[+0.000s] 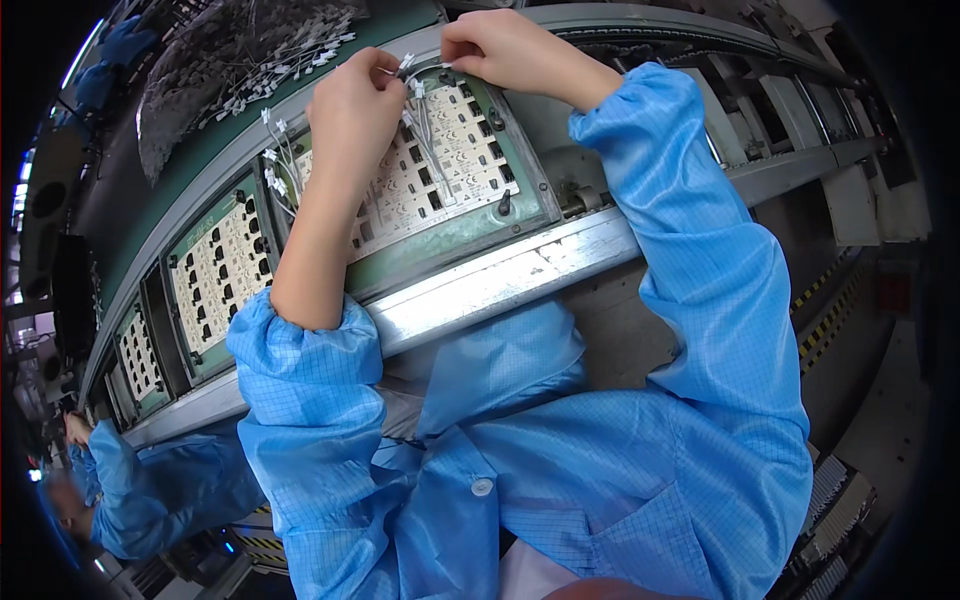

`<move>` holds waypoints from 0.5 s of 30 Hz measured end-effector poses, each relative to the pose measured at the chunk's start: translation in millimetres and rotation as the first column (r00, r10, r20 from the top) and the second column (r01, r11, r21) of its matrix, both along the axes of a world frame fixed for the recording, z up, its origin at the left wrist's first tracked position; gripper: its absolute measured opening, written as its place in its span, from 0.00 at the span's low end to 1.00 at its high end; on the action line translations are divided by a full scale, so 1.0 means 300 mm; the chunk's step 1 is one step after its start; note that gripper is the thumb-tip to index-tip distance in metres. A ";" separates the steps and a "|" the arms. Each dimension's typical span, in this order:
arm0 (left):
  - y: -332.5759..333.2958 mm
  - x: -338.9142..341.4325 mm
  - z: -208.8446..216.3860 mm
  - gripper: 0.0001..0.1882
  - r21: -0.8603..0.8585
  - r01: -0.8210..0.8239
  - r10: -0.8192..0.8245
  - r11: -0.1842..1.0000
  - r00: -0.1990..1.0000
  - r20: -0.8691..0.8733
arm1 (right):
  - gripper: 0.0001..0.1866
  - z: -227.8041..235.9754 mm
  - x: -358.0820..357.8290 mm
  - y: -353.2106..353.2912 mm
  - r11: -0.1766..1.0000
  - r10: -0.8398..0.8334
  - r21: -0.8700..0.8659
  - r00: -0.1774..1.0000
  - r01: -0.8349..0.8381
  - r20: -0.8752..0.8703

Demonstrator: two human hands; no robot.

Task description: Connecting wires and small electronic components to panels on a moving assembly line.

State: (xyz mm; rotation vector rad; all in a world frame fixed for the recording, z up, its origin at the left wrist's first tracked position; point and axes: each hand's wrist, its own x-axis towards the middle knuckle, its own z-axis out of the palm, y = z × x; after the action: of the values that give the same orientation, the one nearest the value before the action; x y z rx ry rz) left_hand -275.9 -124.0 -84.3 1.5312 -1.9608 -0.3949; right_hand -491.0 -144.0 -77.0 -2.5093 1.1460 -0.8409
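A panel of white circuit boards [397, 197] with rows of black parts lies in a green fixture tray [440, 240]. Over its far edge, my left hand [355, 112] is closed, thumb and fingers pinching a white wire connector [406, 62]. To its right, my right hand [505, 48] is also pinched, a small white connector [447, 66] showing at the fingertips. Thin wires [430, 150] with white ends lie across the panel between my hands. More wires with white connectors [276, 182] stick up left of my left forearm.
A clear plastic bag [190, 95] and a heap of white-ended wires [290, 62] lie beyond the line. A metal rail [510, 272] runs along the near side. Farther left are more fixtures with boards [215, 268] and a person in blue [170, 490].
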 end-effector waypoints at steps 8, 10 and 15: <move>0.031 -0.016 0.014 0.12 -0.060 -0.050 0.063 0.997 0.967 0.247 | 0.04 0.017 0.025 0.081 0.879 -0.257 -0.475 0.881 0.042 -0.398; 0.028 -0.021 0.015 0.13 0.054 -0.013 0.005 0.998 0.991 0.135 | 0.03 0.000 0.027 0.068 0.875 -0.234 -0.481 0.916 0.053 -0.327; 0.016 -0.022 -0.012 0.15 0.051 -0.005 0.003 0.999 0.999 0.036 | 0.04 0.015 0.048 0.019 0.962 -0.055 -0.271 0.988 0.014 -0.146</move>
State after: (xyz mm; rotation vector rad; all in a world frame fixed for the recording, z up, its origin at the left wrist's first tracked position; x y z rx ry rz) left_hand -282.4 -119.2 -87.7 1.5839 -1.9885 -0.4212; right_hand -476.7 -138.1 -72.6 -2.8260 1.1968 -0.8802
